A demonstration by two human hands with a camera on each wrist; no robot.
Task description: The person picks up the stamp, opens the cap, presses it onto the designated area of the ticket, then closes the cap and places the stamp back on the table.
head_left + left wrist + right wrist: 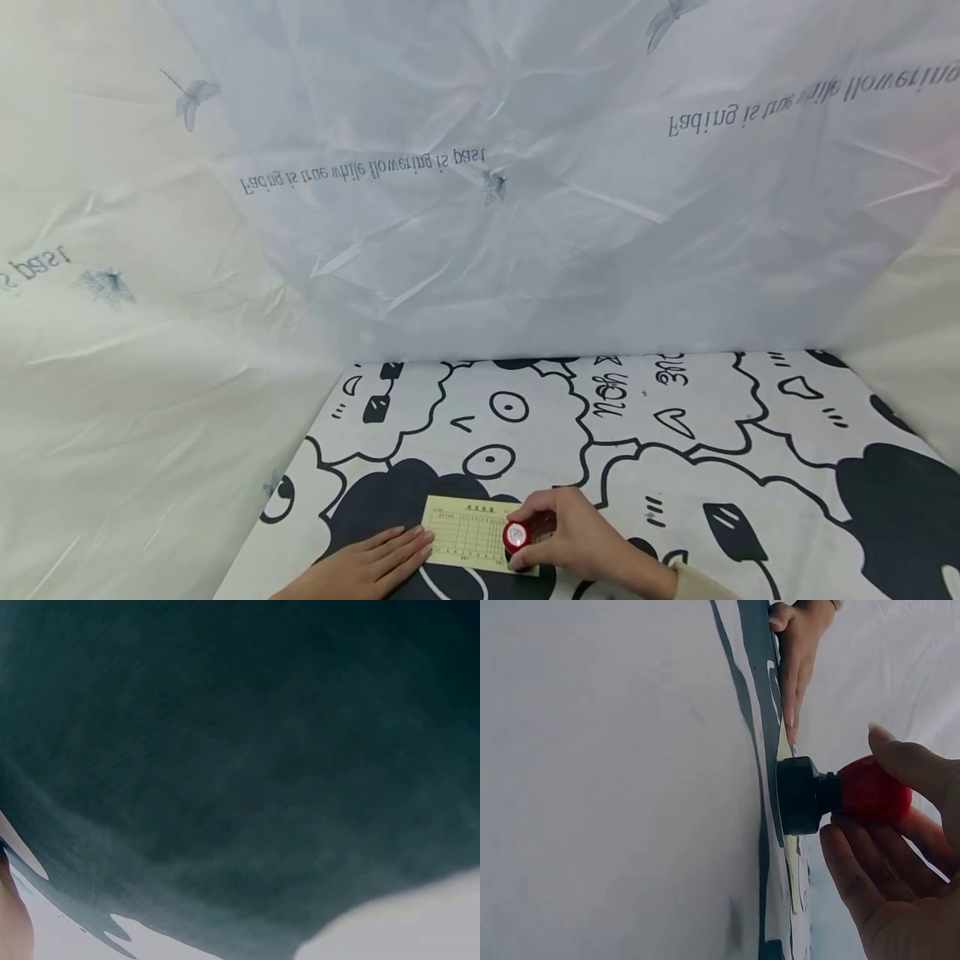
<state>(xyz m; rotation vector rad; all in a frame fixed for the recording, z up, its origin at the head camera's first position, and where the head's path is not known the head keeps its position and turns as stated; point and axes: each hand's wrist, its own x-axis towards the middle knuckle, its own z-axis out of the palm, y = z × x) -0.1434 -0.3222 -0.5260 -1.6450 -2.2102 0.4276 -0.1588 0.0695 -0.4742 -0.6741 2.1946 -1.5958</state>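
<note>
My right hand grips a stamp by its red knob, thumb on one side and fingers on the other. In the right wrist view, the stamp's black round base stands upright against the yellow paper form. From the head, this printed form lies flat, with the stamp over its right part. My left hand rests palm down, its straight fingers at the form's left edge. The right wrist view also catches that left hand beyond the stamp. In the left wrist view only a sliver of hand shows.
Under everything spreads a white cloth with black cartoon faces and dark patches, one of them beneath the form. Pale translucent sheeting with printed words and flowers hangs behind the table and along both sides.
</note>
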